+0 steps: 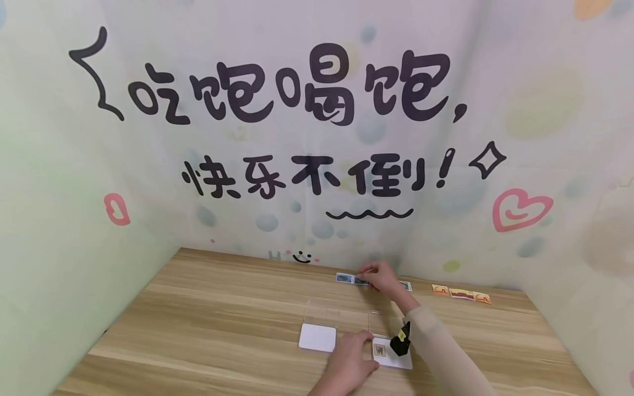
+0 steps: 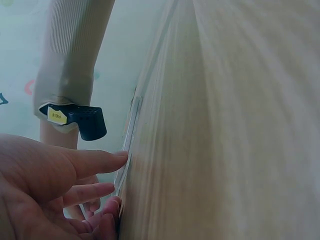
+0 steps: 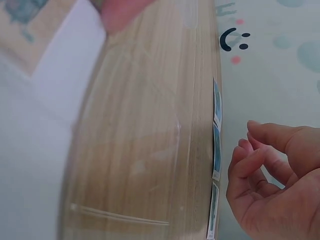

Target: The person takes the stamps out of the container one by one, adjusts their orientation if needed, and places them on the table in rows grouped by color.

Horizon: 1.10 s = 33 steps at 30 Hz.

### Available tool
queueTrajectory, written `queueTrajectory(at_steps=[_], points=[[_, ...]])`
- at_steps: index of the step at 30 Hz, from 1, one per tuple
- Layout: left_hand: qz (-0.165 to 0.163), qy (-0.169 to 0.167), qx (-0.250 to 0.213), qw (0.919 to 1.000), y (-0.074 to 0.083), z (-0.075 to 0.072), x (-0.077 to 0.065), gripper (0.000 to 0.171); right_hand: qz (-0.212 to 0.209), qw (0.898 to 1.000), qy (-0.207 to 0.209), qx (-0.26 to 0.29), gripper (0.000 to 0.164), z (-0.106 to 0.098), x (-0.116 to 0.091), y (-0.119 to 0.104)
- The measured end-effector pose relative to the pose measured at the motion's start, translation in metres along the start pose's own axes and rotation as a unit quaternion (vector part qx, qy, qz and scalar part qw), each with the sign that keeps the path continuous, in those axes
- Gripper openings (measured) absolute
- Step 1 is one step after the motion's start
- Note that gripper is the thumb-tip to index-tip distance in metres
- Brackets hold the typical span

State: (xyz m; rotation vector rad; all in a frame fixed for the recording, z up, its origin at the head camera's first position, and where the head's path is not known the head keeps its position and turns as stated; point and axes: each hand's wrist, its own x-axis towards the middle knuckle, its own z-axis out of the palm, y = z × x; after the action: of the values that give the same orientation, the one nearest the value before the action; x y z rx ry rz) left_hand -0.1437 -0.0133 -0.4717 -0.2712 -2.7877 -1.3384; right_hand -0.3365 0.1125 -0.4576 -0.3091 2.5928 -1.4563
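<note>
My left hand (image 1: pixel 349 360) grips the left side of a small clear plastic case (image 1: pixel 396 361) with a white base. Its lid (image 2: pixel 135 112) stands open behind it. On the base lies a small brown stamp-like picture (image 1: pixel 379 350). Towards the back of the table, my right hand (image 1: pixel 381 276) hovers over a row of blue stamp-like pictures (image 1: pixel 344 278), partly covering them in the head view. Its fingers curl loosely, with nothing visible between them in the right wrist view. There the blue pictures (image 3: pixel 216 150) lie flat beside the hand.
A second clear case with a white base (image 1: pixel 317 337) lies left of my left hand. Orange and yellow picture pieces (image 1: pixel 462 294) lie in a row at the back right. A printed cloth wall (image 1: pixel 277 231) borders the wooden table (image 1: pixel 198 319). A black wrist camera (image 1: pixel 400 344) sits on the right sleeve.
</note>
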Motion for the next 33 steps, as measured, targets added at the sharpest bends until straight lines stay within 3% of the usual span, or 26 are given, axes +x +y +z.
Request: queueTrajectory(at_steps=[33], points=[[0.001, -0.001, 0.004, 1.0, -0.002, 0.001, 0.0, 0.042, -0.011, 1.0, -0.006, 0.026, 0.022, -0.008, -0.036, -0.011]])
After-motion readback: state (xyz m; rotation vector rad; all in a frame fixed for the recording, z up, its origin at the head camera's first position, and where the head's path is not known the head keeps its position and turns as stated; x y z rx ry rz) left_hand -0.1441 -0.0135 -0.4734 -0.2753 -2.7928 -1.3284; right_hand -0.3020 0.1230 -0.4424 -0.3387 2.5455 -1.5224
